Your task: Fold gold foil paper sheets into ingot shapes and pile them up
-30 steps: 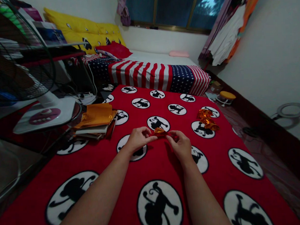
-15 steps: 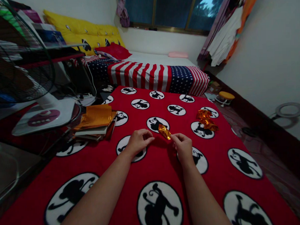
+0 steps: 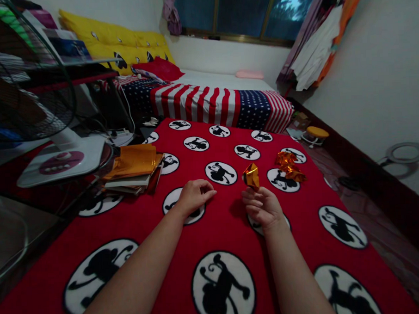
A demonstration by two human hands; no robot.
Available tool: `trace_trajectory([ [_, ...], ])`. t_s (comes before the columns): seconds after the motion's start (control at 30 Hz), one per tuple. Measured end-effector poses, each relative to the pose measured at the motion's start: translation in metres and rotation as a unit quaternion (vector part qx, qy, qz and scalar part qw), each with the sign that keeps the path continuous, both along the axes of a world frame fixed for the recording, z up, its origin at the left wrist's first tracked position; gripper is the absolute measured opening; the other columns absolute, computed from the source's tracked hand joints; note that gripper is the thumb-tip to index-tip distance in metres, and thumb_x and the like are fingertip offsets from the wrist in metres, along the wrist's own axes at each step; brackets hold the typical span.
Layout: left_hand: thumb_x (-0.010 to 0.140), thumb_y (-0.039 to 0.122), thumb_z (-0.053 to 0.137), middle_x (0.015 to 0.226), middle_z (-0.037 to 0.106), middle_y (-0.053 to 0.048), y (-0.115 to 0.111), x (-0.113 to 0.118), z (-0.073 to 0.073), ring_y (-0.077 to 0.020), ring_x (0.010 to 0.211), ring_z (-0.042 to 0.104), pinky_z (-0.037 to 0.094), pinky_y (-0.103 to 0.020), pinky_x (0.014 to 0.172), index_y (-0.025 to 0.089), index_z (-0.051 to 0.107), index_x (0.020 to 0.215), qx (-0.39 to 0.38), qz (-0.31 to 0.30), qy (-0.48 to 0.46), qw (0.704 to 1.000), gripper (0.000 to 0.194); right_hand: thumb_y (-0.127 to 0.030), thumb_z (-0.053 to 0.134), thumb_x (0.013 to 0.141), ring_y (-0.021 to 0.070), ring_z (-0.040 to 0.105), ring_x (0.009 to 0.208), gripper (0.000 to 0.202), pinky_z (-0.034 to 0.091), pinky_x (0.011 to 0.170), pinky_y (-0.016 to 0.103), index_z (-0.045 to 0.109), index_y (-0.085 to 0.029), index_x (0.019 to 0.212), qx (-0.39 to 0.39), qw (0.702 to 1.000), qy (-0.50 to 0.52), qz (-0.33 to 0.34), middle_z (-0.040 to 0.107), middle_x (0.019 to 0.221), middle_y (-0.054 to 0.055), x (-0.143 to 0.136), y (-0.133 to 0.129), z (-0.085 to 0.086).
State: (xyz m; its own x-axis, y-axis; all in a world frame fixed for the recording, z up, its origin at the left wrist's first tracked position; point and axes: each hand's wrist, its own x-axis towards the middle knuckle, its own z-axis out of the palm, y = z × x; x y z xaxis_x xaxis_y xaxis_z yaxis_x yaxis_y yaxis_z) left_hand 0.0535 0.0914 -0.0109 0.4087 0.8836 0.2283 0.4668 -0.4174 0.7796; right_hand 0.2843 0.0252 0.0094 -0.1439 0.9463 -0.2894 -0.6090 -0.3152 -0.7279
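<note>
1. Grips a folded piece of gold foil [image 3: 252, 176] by its lower end between the fingertips of the right hand [image 3: 265, 208], palm partly turned up.
2. Holds that foil raised above the red cloth [image 3: 219, 230], wide end up, to the right of the paper stack [image 3: 138, 161] and well apart from it.
3. Has the left hand [image 3: 195, 194] loosely curled and empty, thumb and forefinger apart, also to the right of the paper stack but closer to it than the gold foil; cannot tell whether touching the cloth.
4. Has crumpled orange foil [image 3: 285, 159] lying on the cloth, farther to the right of the paper stack than the gold foil.
5. Has a white-based fan [image 3: 59, 162] to the left of the paper stack.
6. Faces a bed [image 3: 220, 80] with a striped and starred cover [image 3: 196, 102], beyond the paper stack and to its right.
</note>
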Motion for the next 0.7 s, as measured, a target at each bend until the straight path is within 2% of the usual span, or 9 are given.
trace_trajectory([
  [0.13,0.078,0.033,0.065,0.074,0.071,-0.004,0.0001,0.0006,-0.0006,-0.0139,0.066,0.061,0.043,-0.023,0.062,0.016,0.071,0.077,-0.008,0.000,-0.009,1.000,0.017,-0.023,0.058,0.074,0.0037,0.020,0.041,0.019,0.020,0.032,0.012,0.041,-0.021,0.066,0.066,0.985,0.159,-0.023,0.033,0.061,-0.007,0.0019,-0.0032,-0.0097],
  [0.3,0.079,0.032,0.064,0.075,0.071,-0.003,0.0007,0.0006,-0.0027,-0.0140,0.068,0.062,0.044,-0.023,0.063,0.016,0.071,0.078,-0.010,0.004,-0.013,1.000,0.017,-0.013,0.065,0.072,0.0010,0.027,0.039,0.035,0.024,0.033,0.010,0.032,-0.021,0.066,0.145,0.937,0.317,0.038,0.033,0.060,-0.009,0.0021,-0.0035,-0.0107],
  [0.5,0.079,0.032,0.064,0.074,0.071,-0.003,0.0017,0.0002,-0.0038,-0.0141,0.068,0.062,0.044,-0.024,0.063,0.017,0.071,0.078,-0.011,0.006,-0.014,1.000,0.017,-0.014,0.068,0.071,0.0008,0.031,0.040,0.035,0.027,0.034,0.010,0.034,-0.021,0.067,0.156,0.935,0.317,0.028,0.034,0.061,-0.009,0.0028,-0.0062,-0.0083],
  [0.63,0.079,0.032,0.064,0.074,0.071,-0.003,0.0013,0.0004,-0.0023,-0.0141,0.068,0.063,0.044,-0.024,0.064,0.017,0.071,0.077,-0.010,0.005,-0.017,1.000,0.016,-0.019,0.071,0.069,0.0002,0.029,0.041,0.029,0.024,0.035,0.009,0.041,-0.019,0.069,0.150,0.951,0.270,0.001,0.036,0.061,-0.009,0.0022,-0.0064,-0.0062],
  [0.7,0.079,0.031,0.064,0.074,0.071,-0.003,0.0010,0.0004,-0.0014,-0.0140,0.068,0.063,0.044,-0.023,0.064,0.016,0.070,0.077,-0.014,0.006,-0.023,1.000,0.016,-0.023,0.071,0.068,0.0004,0.029,0.042,0.025,0.025,0.036,0.010,0.046,-0.018,0.070,0.137,0.966,0.217,-0.036,0.039,0.062,-0.009,0.0011,-0.0047,-0.0054],
])
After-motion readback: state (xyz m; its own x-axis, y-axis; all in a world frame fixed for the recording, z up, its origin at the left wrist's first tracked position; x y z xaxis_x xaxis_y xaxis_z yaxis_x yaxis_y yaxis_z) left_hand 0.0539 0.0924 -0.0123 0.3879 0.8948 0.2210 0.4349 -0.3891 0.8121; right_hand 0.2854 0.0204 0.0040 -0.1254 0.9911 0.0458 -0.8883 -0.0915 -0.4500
